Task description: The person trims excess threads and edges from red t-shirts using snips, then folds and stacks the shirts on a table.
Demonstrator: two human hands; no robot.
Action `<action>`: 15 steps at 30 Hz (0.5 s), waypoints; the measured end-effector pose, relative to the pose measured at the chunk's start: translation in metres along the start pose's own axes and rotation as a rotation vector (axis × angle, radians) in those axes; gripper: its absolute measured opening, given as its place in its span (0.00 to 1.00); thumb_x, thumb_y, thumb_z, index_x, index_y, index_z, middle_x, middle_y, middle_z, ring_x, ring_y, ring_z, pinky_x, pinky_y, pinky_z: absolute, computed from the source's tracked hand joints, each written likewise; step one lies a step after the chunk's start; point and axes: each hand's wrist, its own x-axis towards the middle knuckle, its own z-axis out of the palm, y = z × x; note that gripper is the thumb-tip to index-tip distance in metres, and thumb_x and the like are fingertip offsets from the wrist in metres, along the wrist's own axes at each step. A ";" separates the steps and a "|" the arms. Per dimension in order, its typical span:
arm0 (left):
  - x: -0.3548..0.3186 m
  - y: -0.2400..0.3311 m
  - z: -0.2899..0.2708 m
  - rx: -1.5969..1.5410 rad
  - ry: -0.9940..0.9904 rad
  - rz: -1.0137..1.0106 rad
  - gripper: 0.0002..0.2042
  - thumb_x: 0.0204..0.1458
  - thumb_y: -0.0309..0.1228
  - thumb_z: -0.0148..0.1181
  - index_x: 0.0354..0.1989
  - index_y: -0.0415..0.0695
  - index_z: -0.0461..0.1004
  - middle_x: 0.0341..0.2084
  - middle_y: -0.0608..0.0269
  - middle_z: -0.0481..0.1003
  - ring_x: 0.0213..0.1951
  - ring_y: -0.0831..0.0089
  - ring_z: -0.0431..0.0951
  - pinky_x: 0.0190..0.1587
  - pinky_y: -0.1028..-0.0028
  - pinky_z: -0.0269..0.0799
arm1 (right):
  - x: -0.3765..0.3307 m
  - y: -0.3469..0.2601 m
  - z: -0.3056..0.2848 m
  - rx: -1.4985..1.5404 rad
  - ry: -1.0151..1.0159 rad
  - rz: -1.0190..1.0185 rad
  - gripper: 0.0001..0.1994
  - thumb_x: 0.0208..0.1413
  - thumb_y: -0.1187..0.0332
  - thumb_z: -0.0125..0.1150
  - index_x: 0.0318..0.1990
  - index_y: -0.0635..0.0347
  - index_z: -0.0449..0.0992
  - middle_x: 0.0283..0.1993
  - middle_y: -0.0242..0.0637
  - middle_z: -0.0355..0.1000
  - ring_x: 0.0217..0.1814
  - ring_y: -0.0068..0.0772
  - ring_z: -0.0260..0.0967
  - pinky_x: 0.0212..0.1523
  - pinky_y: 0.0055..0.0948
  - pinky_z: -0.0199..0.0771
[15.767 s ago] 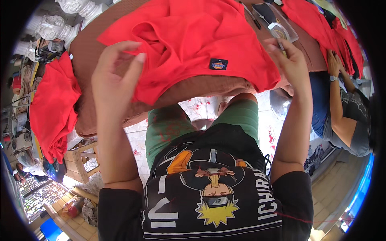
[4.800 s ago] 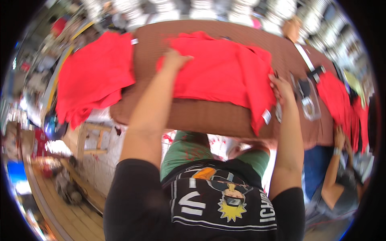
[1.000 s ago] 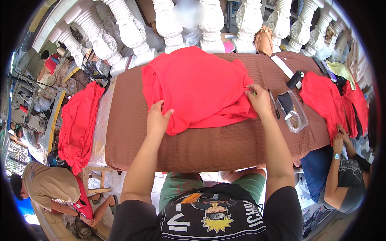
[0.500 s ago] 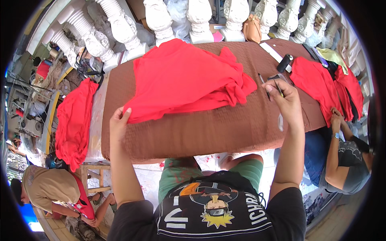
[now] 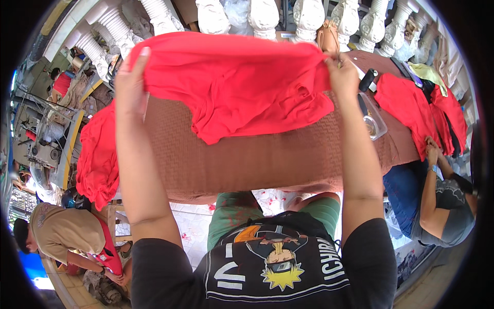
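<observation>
Pinched at its upper corners, a red garment (image 5: 236, 87) is held stretched between the left hand (image 5: 131, 85) and the right hand (image 5: 343, 77), each closed on the cloth. It is lifted above the brown table (image 5: 257, 159), its loose lower folds hanging just over the tabletop. A heap of red cloth (image 5: 98, 154) is draped over the table's left end. More red garments (image 5: 411, 110) lie at the right end, where another person (image 5: 437, 190) is seated.

Red garment (image 5: 231, 87) over a brown woven-textured table cover (image 5: 257, 159).
</observation>
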 end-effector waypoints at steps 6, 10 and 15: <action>-0.089 -0.017 -0.093 0.517 -0.123 -0.301 0.23 0.54 0.31 0.60 0.57 0.38 0.66 0.52 0.59 0.70 0.55 0.72 0.68 0.58 0.72 0.60 | -0.058 -0.035 -0.082 -0.163 -0.827 -0.172 0.08 0.50 0.73 0.61 0.39 0.60 0.77 0.36 0.33 0.74 0.36 0.22 0.66 0.39 0.23 0.65; -0.109 0.007 -0.083 0.710 -0.118 -0.216 0.22 0.55 0.28 0.57 0.58 0.37 0.64 0.55 0.57 0.68 0.58 0.70 0.65 0.61 0.70 0.56 | -0.082 -0.070 -0.105 0.120 -0.645 -0.221 0.10 0.46 0.73 0.64 0.38 0.63 0.77 0.36 0.36 0.75 0.29 0.21 0.64 0.32 0.19 0.62; -0.134 0.100 0.006 0.497 -0.357 0.797 0.24 0.57 0.35 0.50 0.57 0.31 0.62 0.56 0.48 0.66 0.60 0.60 0.64 0.61 0.69 0.56 | -0.089 -0.138 -0.156 0.908 -0.320 -0.434 0.21 0.42 0.61 0.66 0.39 0.69 0.74 0.31 0.35 0.70 0.19 0.16 0.50 0.23 0.19 0.51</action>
